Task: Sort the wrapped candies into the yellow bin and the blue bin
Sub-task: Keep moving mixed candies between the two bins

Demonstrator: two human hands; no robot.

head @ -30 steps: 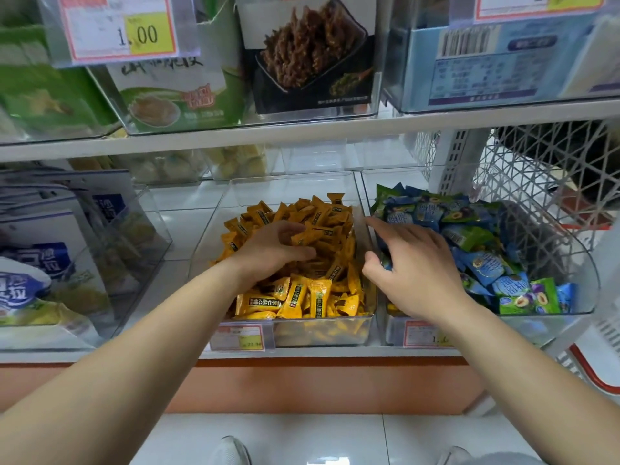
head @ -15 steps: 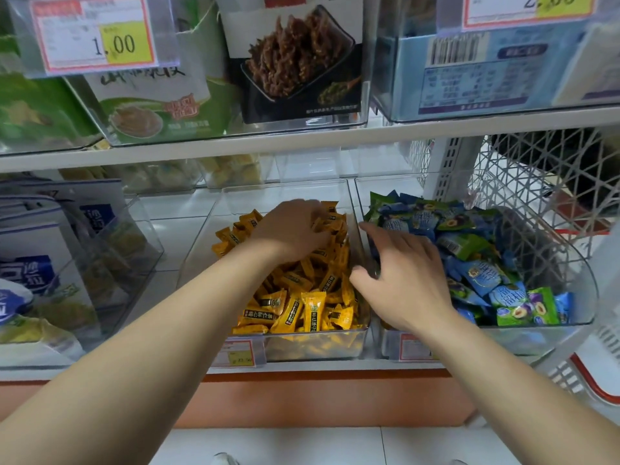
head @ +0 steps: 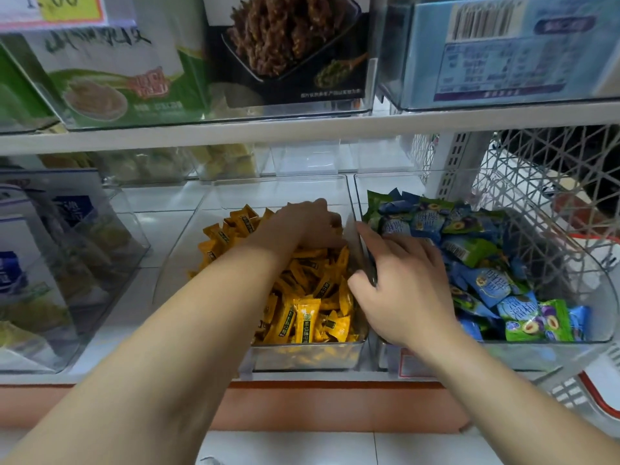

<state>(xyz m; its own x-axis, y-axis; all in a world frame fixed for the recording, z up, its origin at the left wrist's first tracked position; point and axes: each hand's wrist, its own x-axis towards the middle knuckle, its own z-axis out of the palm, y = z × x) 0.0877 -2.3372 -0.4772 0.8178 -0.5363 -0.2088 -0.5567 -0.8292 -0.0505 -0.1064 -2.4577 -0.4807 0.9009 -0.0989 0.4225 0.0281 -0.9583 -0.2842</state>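
seems nearly sorted: yellow candies (head: 305, 317) fill the yellow bin (head: 302, 359), blue candies (head: 486, 283) the blue bin (head: 536, 354) at its three o'clock, no strays i can spot. left hand (head: 308, 226) digs fingers-down at the yellow bin's twelve o'clock end, grip hidden; right hand (head: 402, 283) lies spread on the blue candies. white shop shelf (head: 157, 236), boxed snacks (head: 285, 45) overhead at twelve.

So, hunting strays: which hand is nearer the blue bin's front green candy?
Right. The right hand lies at the blue bin's left edge, left of the green candy; the left hand is farther, in the yellow bin.
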